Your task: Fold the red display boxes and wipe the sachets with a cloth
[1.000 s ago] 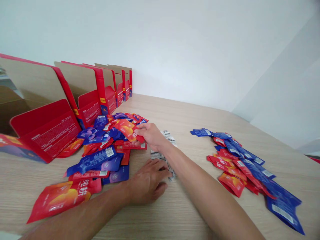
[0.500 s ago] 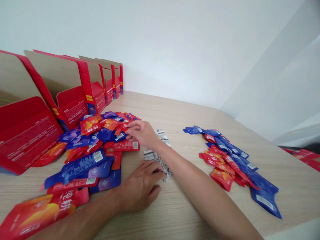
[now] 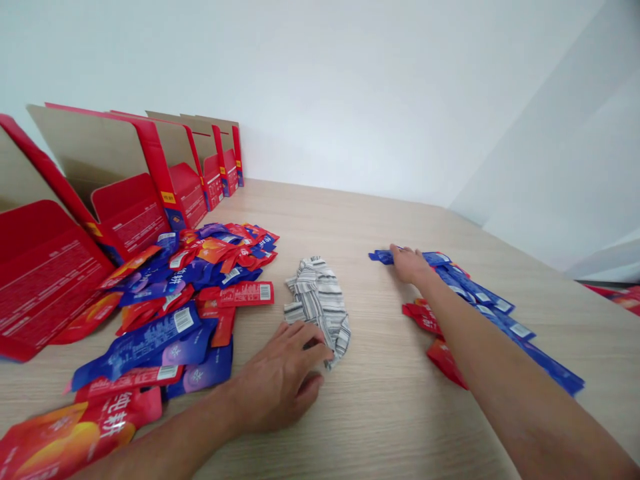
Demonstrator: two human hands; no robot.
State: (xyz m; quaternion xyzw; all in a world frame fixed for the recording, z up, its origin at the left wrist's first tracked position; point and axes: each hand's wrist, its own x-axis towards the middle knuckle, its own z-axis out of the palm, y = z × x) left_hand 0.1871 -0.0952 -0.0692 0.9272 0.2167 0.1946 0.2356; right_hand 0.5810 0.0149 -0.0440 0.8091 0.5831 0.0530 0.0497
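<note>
My left hand (image 3: 280, 373) rests on the table with fingers bent and thumb apart, its fingertips touching the lower edge of a crumpled grey-and-white striped cloth (image 3: 323, 300). My right hand (image 3: 409, 264) is stretched out to the far end of a row on the right, its fingers curled over a blue pouch (image 3: 381, 257); its fingertips are partly hidden. Along that row several more blue pouches (image 3: 520, 330) overlap red pouches (image 3: 423, 317), partly covered by my right forearm. A heap of mixed red and blue pouches (image 3: 220, 267) lies left of the cloth.
Tall red cardboard boxes (image 3: 135, 213), open at the top, stand in a line along the left side. A large red-orange pouch (image 3: 75, 433) lies at the near left. A white wall (image 3: 350, 100) borders the table (image 3: 320, 207) behind, and something red (image 3: 615, 293) shows beyond its right edge.
My right hand has moved from the heap on the left across to the far end of the right-hand row, uncovering the striped cloth. My left hand has stayed put.
</note>
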